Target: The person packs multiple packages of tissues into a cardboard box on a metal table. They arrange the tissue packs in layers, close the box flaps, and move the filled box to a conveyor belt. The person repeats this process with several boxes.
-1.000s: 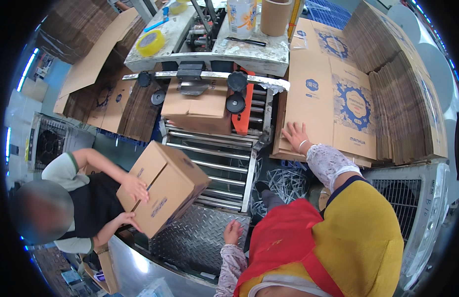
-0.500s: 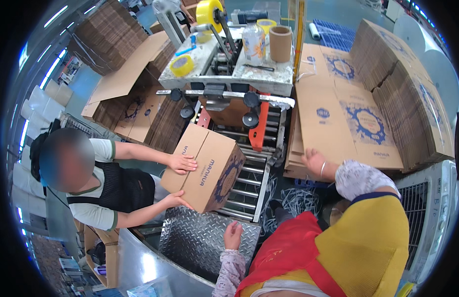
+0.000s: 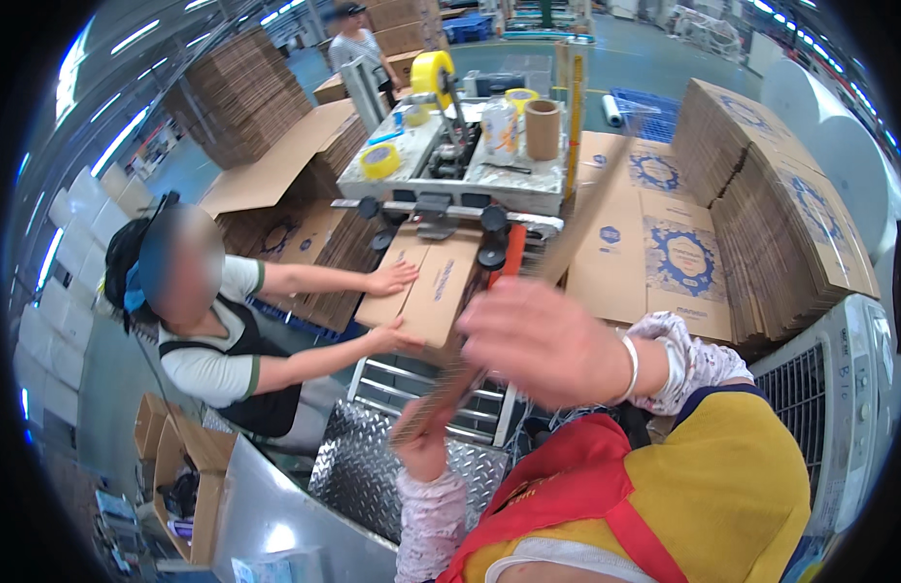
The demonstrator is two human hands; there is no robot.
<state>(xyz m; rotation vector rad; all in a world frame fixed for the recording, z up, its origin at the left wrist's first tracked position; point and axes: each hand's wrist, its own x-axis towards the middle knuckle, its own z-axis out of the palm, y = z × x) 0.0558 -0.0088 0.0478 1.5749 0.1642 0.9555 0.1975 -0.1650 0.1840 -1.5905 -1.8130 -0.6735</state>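
Note:
A flattened cardboard carton (image 3: 583,209), seen nearly edge-on and smeared by motion, stands slanted in front of me. My left hand (image 3: 423,439) is closed on its lower end. Higher up, my right hand (image 3: 543,340) is closed at its near side; blur partly hides those fingers. Past the sheet, a made-up brown carton (image 3: 441,282) sits on the roller conveyor (image 3: 377,389), its front end at the tape machine (image 3: 373,180). Both hands of a co-worker (image 3: 387,279) rest on that carton, one on top and one at the near end.
At right, flat cartons with blue print (image 3: 611,262) lie beside a tall carton stack (image 3: 771,194). A grey vented unit (image 3: 839,389) stands near my right side. A tread-plate (image 3: 358,457) and a shiny metal table (image 3: 275,486) are close at left.
My right hand has come from the flat stack toward the middle, bringing a flattened carton up. My left hand has taken its lower end. The co-worker's carton has moved forward into the machine.

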